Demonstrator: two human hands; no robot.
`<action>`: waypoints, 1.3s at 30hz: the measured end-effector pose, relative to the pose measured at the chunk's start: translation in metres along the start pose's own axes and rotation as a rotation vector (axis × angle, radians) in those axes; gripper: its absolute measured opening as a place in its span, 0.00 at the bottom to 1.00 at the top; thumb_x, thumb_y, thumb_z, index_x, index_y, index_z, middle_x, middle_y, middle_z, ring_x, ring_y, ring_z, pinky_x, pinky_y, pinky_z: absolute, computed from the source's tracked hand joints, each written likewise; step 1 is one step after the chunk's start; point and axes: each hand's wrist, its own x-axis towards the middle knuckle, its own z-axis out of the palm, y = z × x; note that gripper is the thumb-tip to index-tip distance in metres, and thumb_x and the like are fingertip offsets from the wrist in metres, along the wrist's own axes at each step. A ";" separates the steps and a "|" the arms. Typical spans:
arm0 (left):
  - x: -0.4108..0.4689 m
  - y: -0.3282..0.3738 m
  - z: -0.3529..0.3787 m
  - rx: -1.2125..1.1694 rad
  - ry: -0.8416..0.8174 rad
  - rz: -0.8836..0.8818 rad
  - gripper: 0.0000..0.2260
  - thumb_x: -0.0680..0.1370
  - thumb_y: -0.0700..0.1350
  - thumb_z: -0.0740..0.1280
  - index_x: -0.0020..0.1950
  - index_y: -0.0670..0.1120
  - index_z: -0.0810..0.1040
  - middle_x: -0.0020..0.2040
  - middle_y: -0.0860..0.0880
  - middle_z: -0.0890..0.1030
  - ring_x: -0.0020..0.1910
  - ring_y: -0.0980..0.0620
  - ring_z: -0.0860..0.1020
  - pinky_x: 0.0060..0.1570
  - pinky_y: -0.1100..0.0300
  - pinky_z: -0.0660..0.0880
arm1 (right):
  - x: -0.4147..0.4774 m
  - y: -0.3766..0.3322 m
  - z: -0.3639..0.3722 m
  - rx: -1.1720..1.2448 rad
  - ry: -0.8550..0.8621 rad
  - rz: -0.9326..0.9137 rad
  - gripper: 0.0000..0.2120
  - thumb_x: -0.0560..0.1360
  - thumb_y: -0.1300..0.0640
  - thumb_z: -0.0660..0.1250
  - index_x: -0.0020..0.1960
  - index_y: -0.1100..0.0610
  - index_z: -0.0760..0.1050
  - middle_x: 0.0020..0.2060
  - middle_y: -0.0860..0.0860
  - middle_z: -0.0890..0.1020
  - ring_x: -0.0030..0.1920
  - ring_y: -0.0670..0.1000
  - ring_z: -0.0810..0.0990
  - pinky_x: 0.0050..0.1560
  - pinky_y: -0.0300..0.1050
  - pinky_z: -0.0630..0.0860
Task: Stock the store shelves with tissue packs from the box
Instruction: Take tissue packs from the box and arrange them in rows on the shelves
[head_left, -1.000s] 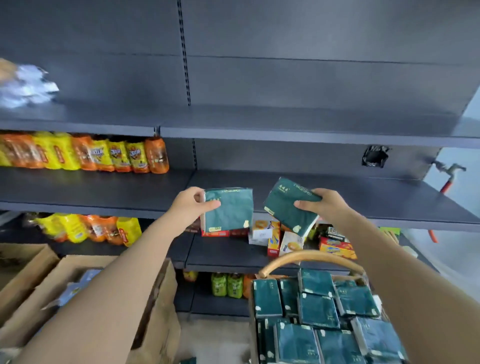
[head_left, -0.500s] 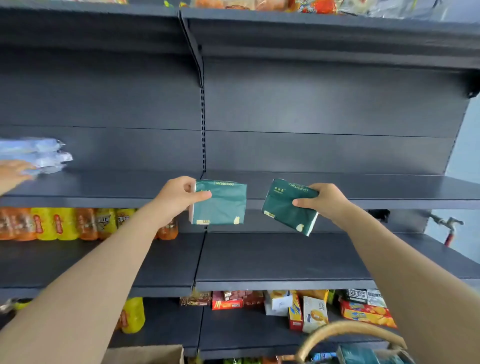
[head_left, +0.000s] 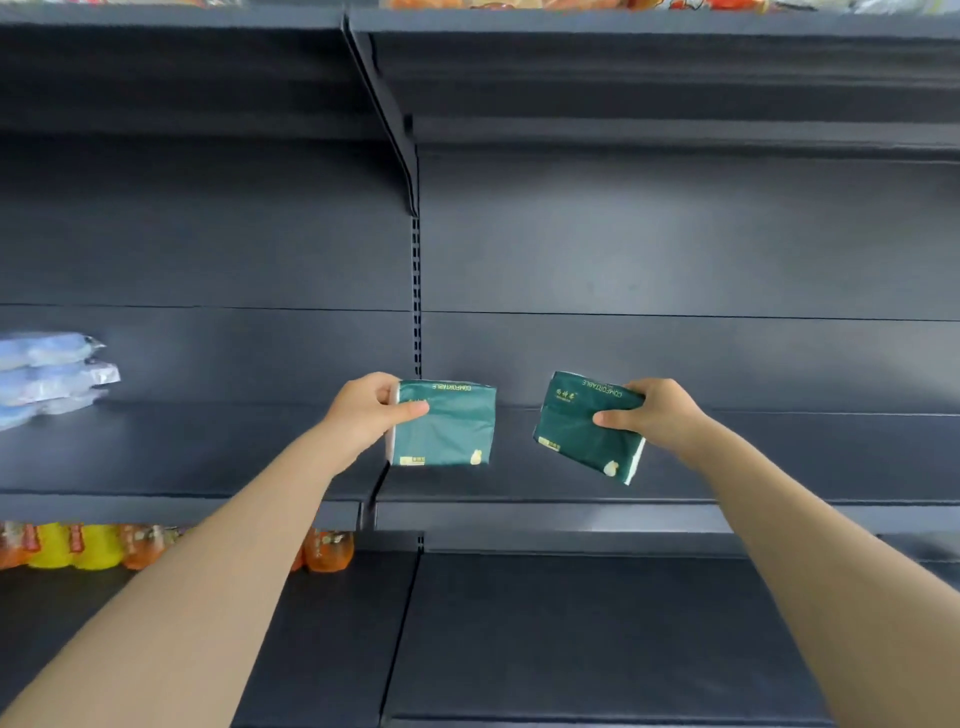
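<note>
Before the dark metal shelf (head_left: 727, 457), raised up to it from the lower racks, gripping one green tissue pack (head_left: 452, 431) in the left hand (head_left: 363, 415) and a tilted second pack (head_left: 576, 431) in the right hand (head_left: 660, 415), neither set down yet, likely ready for placing

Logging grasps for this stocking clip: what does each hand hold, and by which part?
The left hand pinches the left tissue pack by its left edge; the right hand grips the tilted right tissue pack by its right end.
</note>
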 end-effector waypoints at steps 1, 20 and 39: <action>0.018 -0.004 0.006 0.003 0.007 -0.004 0.10 0.73 0.44 0.73 0.51 0.47 0.76 0.47 0.52 0.80 0.47 0.55 0.78 0.46 0.61 0.74 | 0.019 0.006 0.002 -0.001 -0.010 -0.004 0.11 0.69 0.56 0.75 0.49 0.57 0.78 0.43 0.51 0.82 0.45 0.53 0.79 0.43 0.43 0.74; 0.252 -0.085 0.133 0.301 0.115 -0.003 0.17 0.70 0.47 0.75 0.54 0.44 0.75 0.46 0.45 0.79 0.46 0.47 0.77 0.48 0.55 0.72 | 0.228 0.079 0.033 0.182 -0.170 0.000 0.13 0.69 0.59 0.75 0.52 0.57 0.78 0.42 0.52 0.84 0.40 0.48 0.83 0.35 0.37 0.80; 0.262 -0.113 0.159 0.395 0.088 0.029 0.24 0.69 0.44 0.76 0.58 0.44 0.66 0.54 0.46 0.77 0.49 0.46 0.76 0.44 0.55 0.73 | 0.227 0.094 0.038 0.058 -0.113 -0.028 0.11 0.68 0.59 0.76 0.47 0.52 0.78 0.40 0.46 0.83 0.41 0.45 0.80 0.39 0.34 0.74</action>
